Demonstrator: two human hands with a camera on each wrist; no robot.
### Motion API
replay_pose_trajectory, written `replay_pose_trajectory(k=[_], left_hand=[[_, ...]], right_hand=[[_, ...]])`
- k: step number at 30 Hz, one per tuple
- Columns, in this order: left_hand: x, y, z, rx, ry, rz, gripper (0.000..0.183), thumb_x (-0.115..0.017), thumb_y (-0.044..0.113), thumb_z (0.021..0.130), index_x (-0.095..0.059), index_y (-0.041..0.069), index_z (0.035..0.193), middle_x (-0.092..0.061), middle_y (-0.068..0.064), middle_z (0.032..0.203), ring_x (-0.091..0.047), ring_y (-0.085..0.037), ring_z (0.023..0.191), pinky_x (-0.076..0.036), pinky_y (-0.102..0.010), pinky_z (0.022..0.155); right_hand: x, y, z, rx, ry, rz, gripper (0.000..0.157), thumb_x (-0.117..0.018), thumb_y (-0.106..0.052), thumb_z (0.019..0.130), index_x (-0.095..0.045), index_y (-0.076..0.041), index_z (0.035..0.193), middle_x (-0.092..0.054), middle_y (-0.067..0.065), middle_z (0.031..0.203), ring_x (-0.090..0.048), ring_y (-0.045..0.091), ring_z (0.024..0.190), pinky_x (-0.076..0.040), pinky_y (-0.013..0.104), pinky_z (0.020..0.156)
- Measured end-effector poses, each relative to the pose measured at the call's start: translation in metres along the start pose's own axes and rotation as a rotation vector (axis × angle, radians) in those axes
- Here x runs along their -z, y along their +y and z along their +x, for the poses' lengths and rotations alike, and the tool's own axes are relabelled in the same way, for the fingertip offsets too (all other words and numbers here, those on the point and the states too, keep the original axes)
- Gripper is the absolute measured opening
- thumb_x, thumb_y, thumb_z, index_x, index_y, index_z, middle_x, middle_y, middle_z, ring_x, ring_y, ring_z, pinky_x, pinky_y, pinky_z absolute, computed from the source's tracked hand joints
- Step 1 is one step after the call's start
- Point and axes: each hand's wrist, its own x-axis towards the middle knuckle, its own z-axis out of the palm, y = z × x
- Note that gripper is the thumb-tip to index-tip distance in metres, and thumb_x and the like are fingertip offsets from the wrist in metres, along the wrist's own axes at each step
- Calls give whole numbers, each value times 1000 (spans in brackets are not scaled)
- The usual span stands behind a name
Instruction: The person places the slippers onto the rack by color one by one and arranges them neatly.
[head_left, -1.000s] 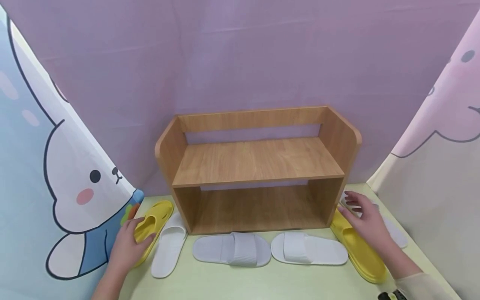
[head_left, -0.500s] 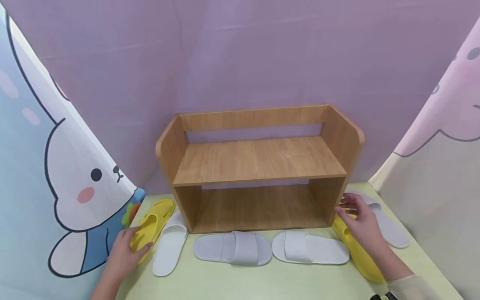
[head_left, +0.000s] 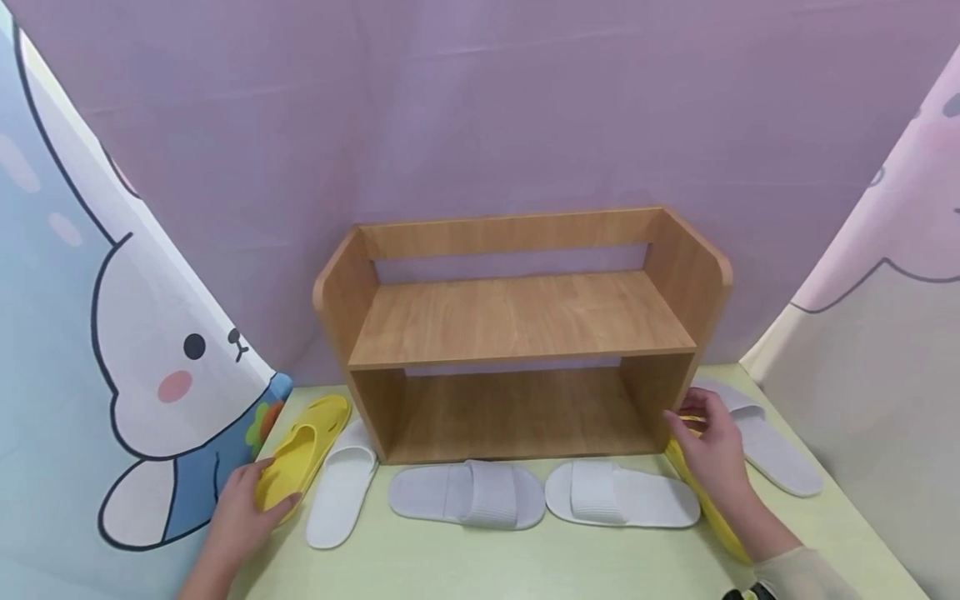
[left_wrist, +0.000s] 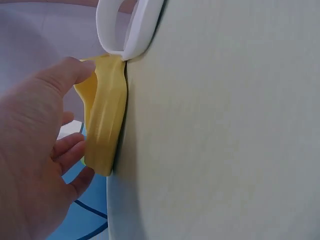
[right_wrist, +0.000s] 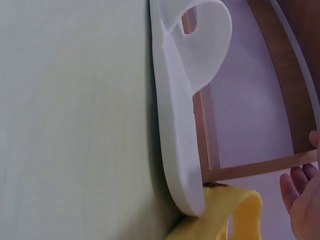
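The left yellow slipper (head_left: 300, 458) lies on the pale table (head_left: 487, 571), its toe pointing away from the person toward the back cloth and its heel at the left hand (head_left: 242, 510). That hand reaches in from the lower left, its thumb and fingers spread on either side of the heel; the left wrist view has the thumb tip over the top edge and the other fingertips along the far side. Whether they pinch the heel cannot be told.

The right yellow slipper (right_wrist: 225, 205) lies by the lower right front corner of the wooden shelf (head_left: 521, 321), mostly hidden beneath the right hand (head_left: 712, 437) and forearm. That hand is above the slipper's front part with its fingers loosely bent, beside the shelf's right side panel; the right wrist view puts it apart from the slipper, without a grasp on it. A light sleeve (head_left: 802, 575) covers the forearm behind it.

A narrow white slipper (head_left: 337, 504) is just beside the left yellow one. In front of the shelf, a pale grey slipper (head_left: 420, 494) and a wide white slipper (head_left: 660, 500) lie crosswise, strap ends facing each other. Another grey slipper (head_left: 783, 454) rests past the right hand.
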Motion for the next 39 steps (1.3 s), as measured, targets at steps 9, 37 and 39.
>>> replay_pose_trajectory(k=[9,37,39], left_hand=[[-4,-6,3,59,-67,-13,126,-91,57,88,-20,-14,165,-25,-44,158,-36,-59,137,-33,-80,120],[-7,-13,11,96,-99,44,128,-89,58,86,-20,-18,163,-35,-46,146,-40,-59,129,-41,-79,111],[-6,-13,12,109,-105,26,128,-89,56,85,-19,-17,163,-34,-45,145,-40,-58,128,-42,-79,110]], right_hand=[[-13,-2,0,-10,77,-53,34,-71,9,99,-60,8,130,-68,18,110,-58,2,100,-48,3,84],[-14,9,0,110,63,-138,39,-72,14,94,-57,9,130,-65,18,109,-59,17,98,-51,4,81],[-14,9,0,111,63,-139,40,-72,14,94,-57,9,130,-65,18,109,-59,17,98,-50,4,80]])
